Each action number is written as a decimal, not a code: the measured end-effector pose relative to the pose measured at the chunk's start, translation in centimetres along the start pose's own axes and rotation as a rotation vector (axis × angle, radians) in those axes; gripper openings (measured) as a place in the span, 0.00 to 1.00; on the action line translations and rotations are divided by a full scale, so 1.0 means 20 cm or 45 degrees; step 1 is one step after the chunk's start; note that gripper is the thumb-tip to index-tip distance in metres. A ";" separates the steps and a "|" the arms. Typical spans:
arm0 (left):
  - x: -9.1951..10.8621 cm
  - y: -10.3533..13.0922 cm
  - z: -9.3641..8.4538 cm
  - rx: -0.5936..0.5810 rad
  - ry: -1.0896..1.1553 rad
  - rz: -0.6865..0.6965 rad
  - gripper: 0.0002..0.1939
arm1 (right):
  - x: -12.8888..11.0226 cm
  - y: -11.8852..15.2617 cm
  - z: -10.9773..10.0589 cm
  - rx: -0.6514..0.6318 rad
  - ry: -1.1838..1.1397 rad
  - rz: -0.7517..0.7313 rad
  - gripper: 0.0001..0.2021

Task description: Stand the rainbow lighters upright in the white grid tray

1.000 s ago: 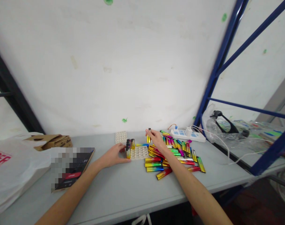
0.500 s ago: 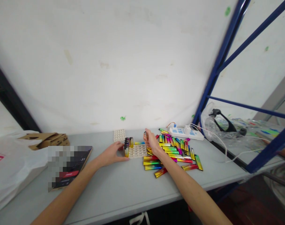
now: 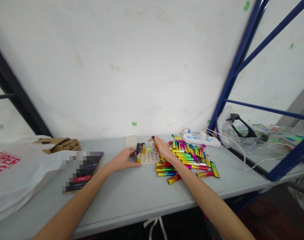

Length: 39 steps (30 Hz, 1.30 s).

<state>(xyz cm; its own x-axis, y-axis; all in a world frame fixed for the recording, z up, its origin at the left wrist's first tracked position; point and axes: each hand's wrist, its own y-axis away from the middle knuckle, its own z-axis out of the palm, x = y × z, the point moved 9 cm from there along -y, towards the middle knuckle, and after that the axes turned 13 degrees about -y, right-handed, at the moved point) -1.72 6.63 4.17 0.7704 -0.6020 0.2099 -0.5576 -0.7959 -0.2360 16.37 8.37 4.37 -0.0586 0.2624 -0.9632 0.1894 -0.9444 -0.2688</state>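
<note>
A pale tray with rows of round hollows (image 3: 150, 157) lies on the grey table. Several shiny lighters (image 3: 138, 157) with dark tops stand upright along its left end. My left hand (image 3: 124, 159) curves around that end, thumb at the front corner and fingers beside the standing lighters, gripping the tray's edge. Above the tray's back right corner, my right hand (image 3: 162, 147) pinches a lighter (image 3: 153, 138), its dark top pointing up and left; the fingers cover most of its body. Loose gold-and-coloured lighters (image 3: 187, 160) are heaped to the right, partly under my right wrist.
Behind the tray lies a second pale tray (image 3: 130, 141). A white power strip (image 3: 202, 140) with cables sits at the back right, near a blue metal frame (image 3: 228, 83). To the left are a dark box (image 3: 88, 171), cardboard (image 3: 64, 145) and a white plastic bag (image 3: 24, 176).
The lighter in my right hand has tilted and shows more of its top, as the hand moves slightly toward the tray. My left hand keeps its place; the whole view has shifted a little.
</note>
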 end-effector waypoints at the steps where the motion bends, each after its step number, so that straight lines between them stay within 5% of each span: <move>1: 0.00 0.00 0.00 0.002 -0.002 0.000 0.29 | -0.03 0.01 0.01 -0.026 0.055 -0.059 0.27; 9: -0.01 0.00 0.02 -0.018 0.013 0.029 0.31 | -0.21 0.07 0.04 -0.049 0.430 -0.418 0.17; 23: 0.01 0.00 0.01 -0.018 0.008 0.026 0.29 | -0.17 0.07 0.23 -0.340 0.908 -0.494 0.05; 33: 0.01 0.00 0.01 -0.008 0.014 0.016 0.31 | -0.15 0.01 0.03 -0.216 1.000 -0.481 0.16; 39: 0.00 0.00 0.01 -0.013 0.040 -0.003 0.32 | 0.05 -0.07 -0.05 -0.404 0.857 -0.261 0.11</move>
<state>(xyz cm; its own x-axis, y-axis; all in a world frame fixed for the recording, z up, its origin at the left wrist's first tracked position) -1.64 6.69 3.99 0.7616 -0.6018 0.2404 -0.5590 -0.7978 -0.2260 17.03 10.08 3.84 0.4668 0.5859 -0.6624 0.5170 -0.7885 -0.3331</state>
